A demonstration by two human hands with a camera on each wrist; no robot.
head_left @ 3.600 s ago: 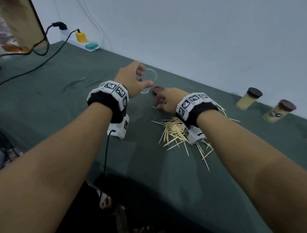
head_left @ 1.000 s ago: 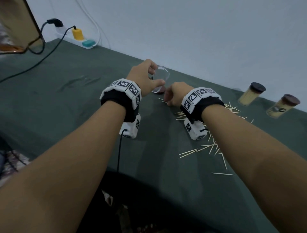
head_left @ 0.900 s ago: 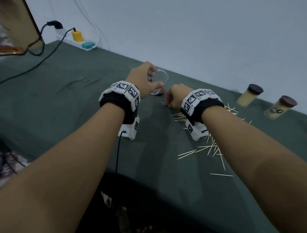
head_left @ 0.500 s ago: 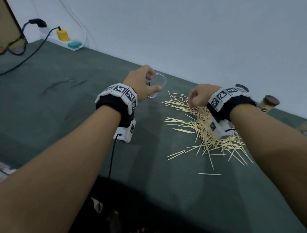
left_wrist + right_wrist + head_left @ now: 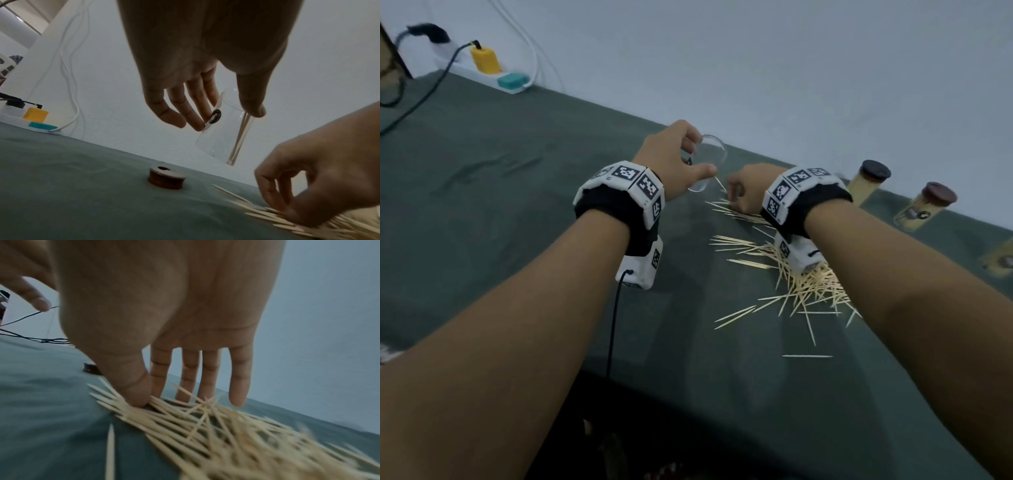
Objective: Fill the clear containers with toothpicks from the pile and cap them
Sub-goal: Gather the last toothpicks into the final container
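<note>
Above the bench (image 5: 517, 212) our left hand (image 5: 671, 161) holds the jar (image 5: 224, 134) tilted, mouth toward the right; just beside and below, our right hand (image 5: 164, 321) pinches toothpicks (image 5: 205, 426) lying flat, so they must swing left and up

Clear container (image 5: 225, 129) tilted above table, a few toothpicks inside; brown cap (image 5: 166, 178) lying just left of toothpick pile (image 5: 804, 281).
</note>
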